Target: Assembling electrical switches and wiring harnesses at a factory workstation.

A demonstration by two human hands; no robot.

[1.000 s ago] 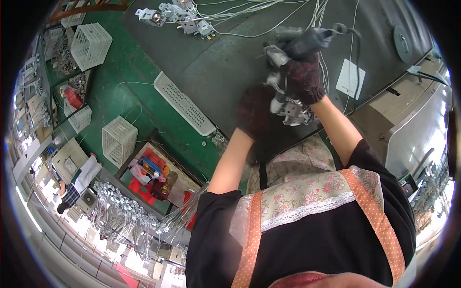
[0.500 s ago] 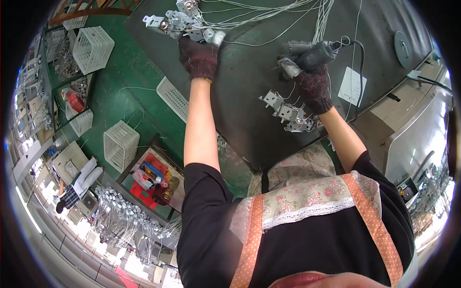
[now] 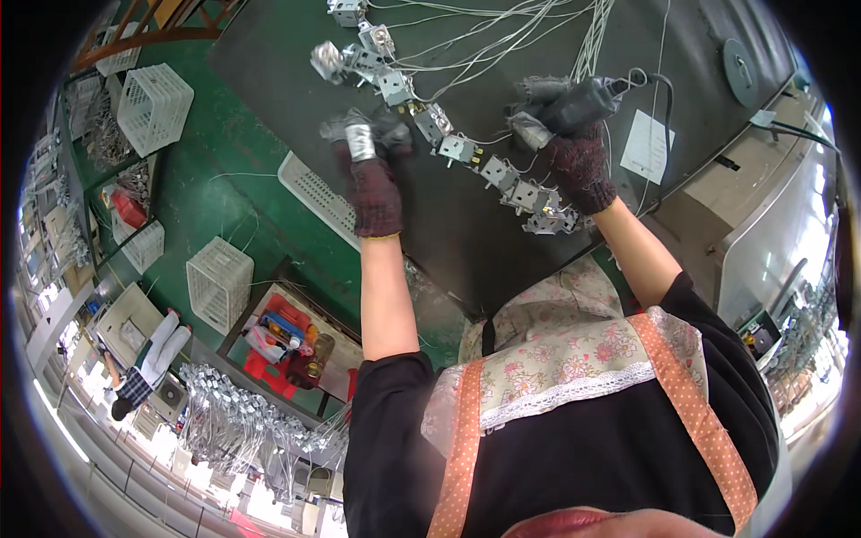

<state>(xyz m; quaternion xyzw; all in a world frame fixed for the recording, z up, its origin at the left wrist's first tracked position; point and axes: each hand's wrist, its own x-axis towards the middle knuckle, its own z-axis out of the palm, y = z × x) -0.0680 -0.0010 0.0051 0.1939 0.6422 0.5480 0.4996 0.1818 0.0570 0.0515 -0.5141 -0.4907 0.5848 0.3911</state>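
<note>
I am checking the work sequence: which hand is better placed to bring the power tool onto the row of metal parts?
Probably the right hand: it grips the power tool beside the row of metal parts. The left hand grips one small part.

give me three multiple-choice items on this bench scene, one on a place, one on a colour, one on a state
1. Where do the metal switch boxes lie?
A. in a row on the dark bench
B. in a white basket
C. on the floor

2. What colour is the floor?
A. grey
B. green
C. blue

3. What is the right hand doing?
A. hanging free
B. lying flat on the bench
C. gripping a power tool

Answers: A, the boxes string across the benchtop between the hands; B, green shows left of the bench; C, the gloved fingers wrap the tool's body.
</note>
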